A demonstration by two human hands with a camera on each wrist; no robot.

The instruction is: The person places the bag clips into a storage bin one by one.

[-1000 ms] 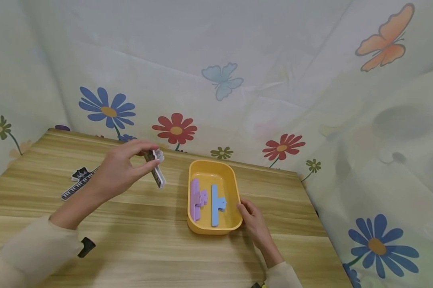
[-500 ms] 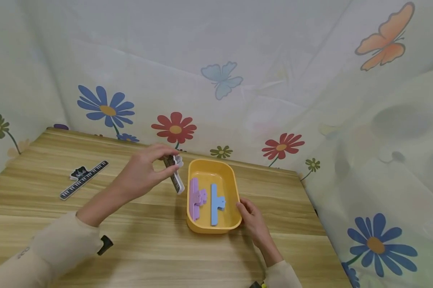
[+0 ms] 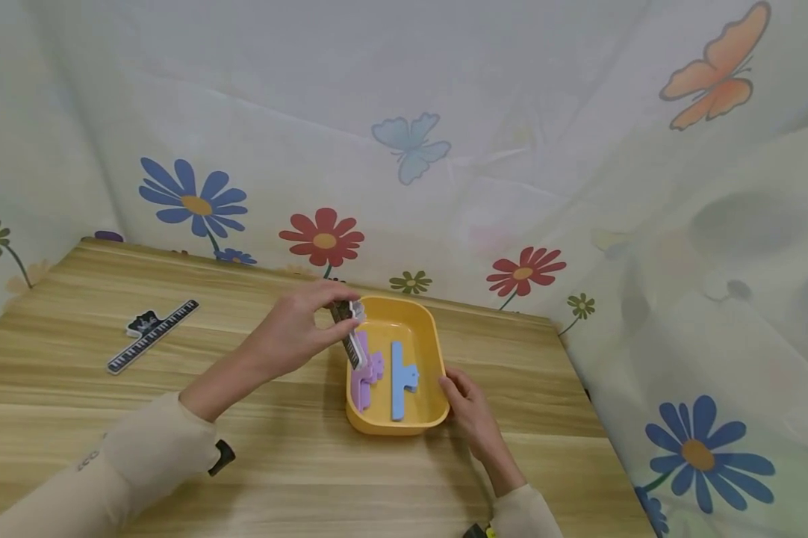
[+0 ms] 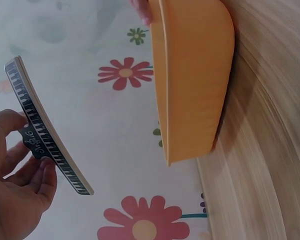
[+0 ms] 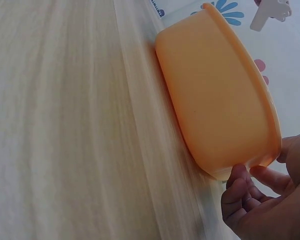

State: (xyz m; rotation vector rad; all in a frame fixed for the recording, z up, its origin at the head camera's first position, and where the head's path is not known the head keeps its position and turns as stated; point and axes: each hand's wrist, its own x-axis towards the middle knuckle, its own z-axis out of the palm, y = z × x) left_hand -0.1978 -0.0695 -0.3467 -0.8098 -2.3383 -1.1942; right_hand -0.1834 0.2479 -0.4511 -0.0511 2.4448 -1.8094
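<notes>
My left hand (image 3: 296, 329) pinches a black-and-white clip with a piano-key pattern (image 4: 47, 135) by its handle, thumb on one side and fingers on the other. In the head view this clip overlaps the left rim of the yellow bin (image 3: 393, 430); the left wrist view has it above rim height. Inside the bin lie a purple clip (image 3: 360, 396) along the left wall and a blue clip (image 3: 398, 381) in the middle. My right hand (image 3: 474, 411) holds the bin's right wall, thumb over the rim and fingers against the outside (image 5: 260, 187).
A second piano-pattern clip (image 3: 151, 338) lies on the wooden table (image 3: 276, 463) at the left. Behind the table hangs a pale cloth (image 3: 296, 112) printed with flowers and butterflies. A small purple item (image 3: 108, 236) shows at the table's far left corner.
My left hand has carried the piano-pattern clip rightward, from over the table to the bin's left rim. The second clip on the table is now fully uncovered. My right hand stays on the bin.
</notes>
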